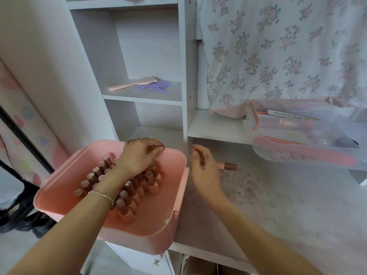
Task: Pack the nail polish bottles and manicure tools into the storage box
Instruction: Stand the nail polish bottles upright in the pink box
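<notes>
Head view: left hand (139, 155), fingers curled, rests on the far rim of the pink box (174, 221), among the packed bottles (127, 197). Right hand (204, 167), blurred, holds nothing. One bottle (228, 166) lies on the desk (278, 195); fetching it seems next.

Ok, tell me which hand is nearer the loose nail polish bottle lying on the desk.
Right. The right hand hovers just left of the loose bottle, nearly touching its cap end. The left hand is farther away, over the pink storage box.
</notes>
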